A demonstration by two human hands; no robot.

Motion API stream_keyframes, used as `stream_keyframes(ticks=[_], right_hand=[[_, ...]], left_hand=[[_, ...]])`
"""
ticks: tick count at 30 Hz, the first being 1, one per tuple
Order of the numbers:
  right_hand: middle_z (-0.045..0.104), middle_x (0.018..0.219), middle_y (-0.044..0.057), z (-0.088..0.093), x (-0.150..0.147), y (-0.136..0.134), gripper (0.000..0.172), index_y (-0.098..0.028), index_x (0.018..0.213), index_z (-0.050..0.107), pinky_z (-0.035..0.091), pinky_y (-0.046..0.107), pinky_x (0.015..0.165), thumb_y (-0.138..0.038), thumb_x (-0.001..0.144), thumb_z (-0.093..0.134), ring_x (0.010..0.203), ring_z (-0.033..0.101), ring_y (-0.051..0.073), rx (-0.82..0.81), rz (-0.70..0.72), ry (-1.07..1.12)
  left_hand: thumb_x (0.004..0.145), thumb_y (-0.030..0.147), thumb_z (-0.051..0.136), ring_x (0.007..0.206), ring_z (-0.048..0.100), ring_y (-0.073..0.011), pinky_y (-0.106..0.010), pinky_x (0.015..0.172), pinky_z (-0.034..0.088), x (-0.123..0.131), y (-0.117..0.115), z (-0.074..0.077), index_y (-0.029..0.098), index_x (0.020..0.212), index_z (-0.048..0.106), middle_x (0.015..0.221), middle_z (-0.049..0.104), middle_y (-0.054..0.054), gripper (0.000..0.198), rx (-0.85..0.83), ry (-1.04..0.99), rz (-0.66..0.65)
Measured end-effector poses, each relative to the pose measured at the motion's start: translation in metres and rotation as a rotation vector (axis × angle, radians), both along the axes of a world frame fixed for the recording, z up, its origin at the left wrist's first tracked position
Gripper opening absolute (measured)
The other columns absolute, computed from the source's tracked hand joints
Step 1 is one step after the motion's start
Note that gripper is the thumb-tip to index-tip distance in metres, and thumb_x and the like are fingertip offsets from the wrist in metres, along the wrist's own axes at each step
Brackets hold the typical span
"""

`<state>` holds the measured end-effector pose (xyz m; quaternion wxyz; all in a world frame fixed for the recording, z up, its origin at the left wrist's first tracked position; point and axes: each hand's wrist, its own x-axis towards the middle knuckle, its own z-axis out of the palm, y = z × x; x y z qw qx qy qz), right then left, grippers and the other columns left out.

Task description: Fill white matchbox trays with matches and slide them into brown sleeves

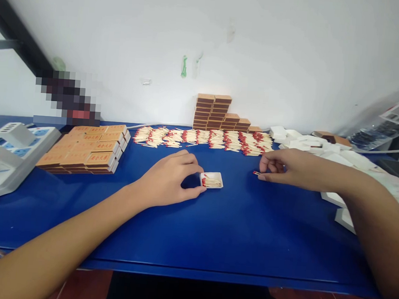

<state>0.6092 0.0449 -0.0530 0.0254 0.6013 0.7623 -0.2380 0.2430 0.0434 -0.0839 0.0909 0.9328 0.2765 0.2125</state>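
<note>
A small white matchbox tray (pixel 220 177) with several red-tipped matches inside lies on the blue table (pixel 193 244). My left hand (pixel 172 177) grips the tray's left end between thumb and fingers. To the right of it, my right hand (pixel 280 166) is closed in a pinch on a few matches (pixel 256 173), their red heads pointing left. Behind both hands, a row of loose matches (pixel 200 137) in several bunches runs along the wall side of the table.
Brown matchboxes (pixel 212 111) are stacked in steps against the wall. More matchboxes (pixel 83 148) lie at the left, beside a white power strip (pixel 42 145). White trays (pixel 325 149) are heaped at the right, near a plastic-wrapped package (pixel 375 130).
</note>
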Motion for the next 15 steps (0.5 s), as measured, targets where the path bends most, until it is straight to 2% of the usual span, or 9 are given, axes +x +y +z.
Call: stream_keyframes(ticks=[8, 15], right_hand=[[0.070, 0.075, 0.008, -0.006, 0.004, 0.002, 0.059, -0.025, 0.087, 0.076, 0.043, 0.034, 0.056, -0.082, 0.091, 0.065, 0.063, 0.058, 0.021, 0.068, 0.049, 0.061], [0.069, 0.075, 0.004, -0.009, -0.015, -0.006, 0.055, -0.025, 0.090, 0.074, 0.039, 0.031, 0.057, -0.076, 0.099, 0.060, 0.062, 0.055, 0.017, 0.151, 0.117, 0.100]], left_hand=[[0.101, 0.037, 0.075, 0.108, 0.070, -0.0261, -0.042, 0.095, 0.059, 0.001, 0.001, -0.001, 0.019, 0.120, 0.080, 0.112, 0.077, -0.009, 0.026, 0.000, -0.002, -0.003], [0.102, 0.036, 0.075, 0.107, 0.070, -0.0261, -0.041, 0.096, 0.059, 0.001, 0.000, 0.000, 0.019, 0.120, 0.080, 0.111, 0.076, -0.009, 0.026, 0.002, -0.007, -0.006]])
